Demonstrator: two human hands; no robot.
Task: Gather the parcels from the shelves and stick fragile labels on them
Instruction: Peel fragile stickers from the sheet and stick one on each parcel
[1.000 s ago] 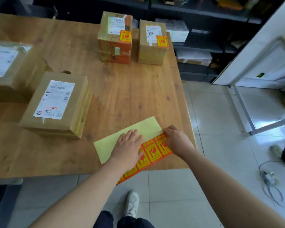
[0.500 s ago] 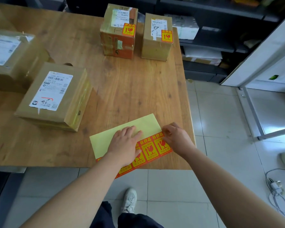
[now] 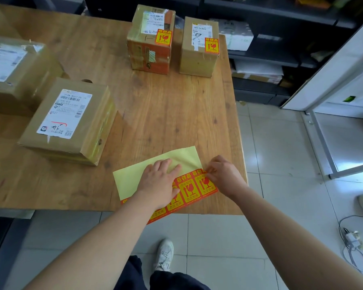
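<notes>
Thin red-and-yellow fragile-label sheet (image 3: 189, 191) is laid at wooden table's (image 3: 176, 114) near edge, overhanging. It is pressed flat under straight-fingered left hand (image 3: 159, 185). The end label's corner is pinched by right hand (image 3: 224, 174). Judged light, limp, tacky: best peeled from a corner.

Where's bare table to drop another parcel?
Bare wood mid-table, bordered by the flat parcel, the orange box, the brown box and the label sheet. Also the near-left corner in front of the flat parcel. Crowded: near-right edge, where left hand presses and right hand pinches the sheet.
</notes>
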